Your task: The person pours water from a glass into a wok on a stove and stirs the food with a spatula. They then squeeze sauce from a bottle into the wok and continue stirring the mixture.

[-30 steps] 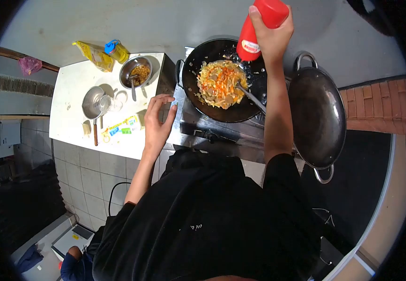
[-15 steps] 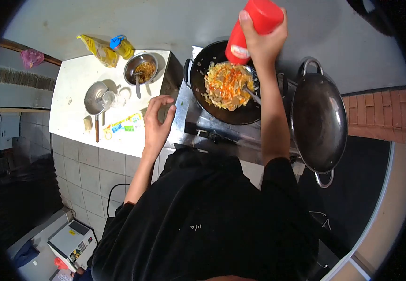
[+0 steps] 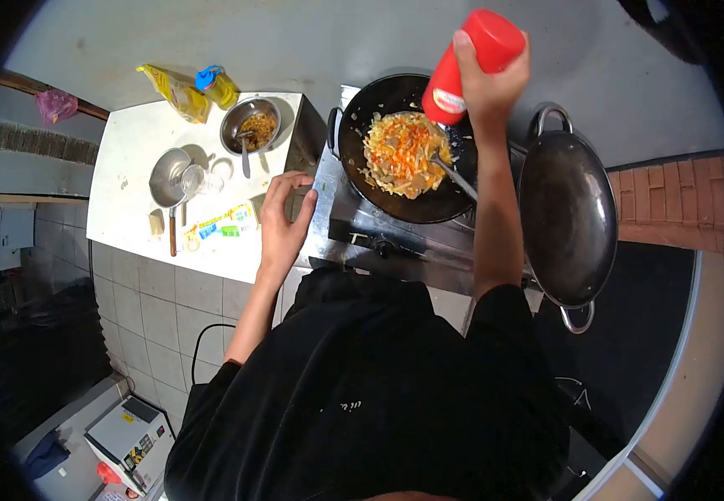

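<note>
Nearest, the left hand (image 3: 287,225) is loosely open, its fingers bent, by the left edge of the stove (image 3: 416,259); whether it touches, I cannot tell. Right of the stove is 1 wide pan (image 3: 566,217). On the stove, a black wok (image 3: 352,154) holds chopped food (image 3: 399,154) and a ladle (image 3: 458,178). Farther, the right hand (image 3: 495,88) grips a red bottle (image 3: 500,40), tilted downward over the wok's far right side. Far left stands a blue-lidded jar (image 3: 222,89).
</note>
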Demonstrator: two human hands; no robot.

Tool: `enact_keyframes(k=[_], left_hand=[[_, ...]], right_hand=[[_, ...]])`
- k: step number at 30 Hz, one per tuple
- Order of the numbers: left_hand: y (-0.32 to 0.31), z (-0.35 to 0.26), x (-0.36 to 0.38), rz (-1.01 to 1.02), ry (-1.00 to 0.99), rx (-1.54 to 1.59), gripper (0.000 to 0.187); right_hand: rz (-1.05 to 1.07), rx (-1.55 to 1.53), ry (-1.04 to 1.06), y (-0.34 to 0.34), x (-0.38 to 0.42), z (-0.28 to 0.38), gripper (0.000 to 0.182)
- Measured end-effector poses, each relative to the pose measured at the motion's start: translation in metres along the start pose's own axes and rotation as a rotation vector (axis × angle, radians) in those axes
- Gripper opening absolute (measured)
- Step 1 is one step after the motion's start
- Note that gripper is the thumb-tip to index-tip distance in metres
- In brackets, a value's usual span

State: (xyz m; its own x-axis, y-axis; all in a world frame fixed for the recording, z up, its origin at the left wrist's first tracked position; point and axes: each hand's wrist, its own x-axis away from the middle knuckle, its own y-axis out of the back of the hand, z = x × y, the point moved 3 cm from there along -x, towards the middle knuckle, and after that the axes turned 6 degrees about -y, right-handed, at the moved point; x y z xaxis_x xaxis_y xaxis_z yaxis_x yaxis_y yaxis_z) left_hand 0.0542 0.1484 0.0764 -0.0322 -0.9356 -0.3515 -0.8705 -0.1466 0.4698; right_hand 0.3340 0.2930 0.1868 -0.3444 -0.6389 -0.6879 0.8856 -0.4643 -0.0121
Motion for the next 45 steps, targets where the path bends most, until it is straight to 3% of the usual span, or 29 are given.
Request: enact_keyframes(k=[3, 6, 16, 21, 26, 29, 30, 35, 41, 45], left_hand=[[-0.001, 0.003, 0.003, -0.008, 0.020, 0.005, 0.015], [-0.004, 0.000, 0.007, 0.018, 0.066, 0.010, 0.015], [-0.018, -0.013, 0.010, 0.042, 0.045, 0.015, 0.015], [-0.017, -0.013, 0.012, 0.028, 0.036, -0.015, 0.016], [-0.018, -0.022, 0.008, 0.043, 0.020, 0.001, 0.017], [-0.016, -0.023, 0.003, 0.034, 0.002, 0.002, 0.017], [-0.016, -0.022, 0.003, 0.027, 0.002, 0.008, 0.017], [-0.016, -0.020, 0.004, 0.056, 0.009, 0.019, 0.017], [-0.009, -0.011, 0.008, 0.042, 0.018, 0.001, 0.017], [-0.007, -0.008, 0.011, 0.072, -0.012, 0.057, 0.021]], right_hand=[[-0.001, 0.098, 0.071, 0.019, 0.009, 0.011, 0.036], [-0.075, -0.025, -0.077, 0.030, -0.001, -0.015, 0.033], [-0.122, -0.082, -0.099, 0.046, 0.005, -0.036, 0.034], [-0.087, -0.010, -0.102, 0.056, 0.024, -0.009, 0.036], [-0.074, -0.087, -0.147, 0.051, 0.012, -0.030, 0.036], [-0.059, 0.048, -0.108, 0.053, 0.021, -0.003, 0.038], [-0.044, -0.099, -0.151, 0.049, 0.024, 0.008, 0.039], [-0.062, -0.023, -0.072, 0.037, 0.005, -0.017, 0.038], [-0.020, -0.028, -0.055, 0.014, 0.020, 0.008, 0.039], [-0.087, -0.066, -0.053, 0.004, 0.003, -0.018, 0.038]])
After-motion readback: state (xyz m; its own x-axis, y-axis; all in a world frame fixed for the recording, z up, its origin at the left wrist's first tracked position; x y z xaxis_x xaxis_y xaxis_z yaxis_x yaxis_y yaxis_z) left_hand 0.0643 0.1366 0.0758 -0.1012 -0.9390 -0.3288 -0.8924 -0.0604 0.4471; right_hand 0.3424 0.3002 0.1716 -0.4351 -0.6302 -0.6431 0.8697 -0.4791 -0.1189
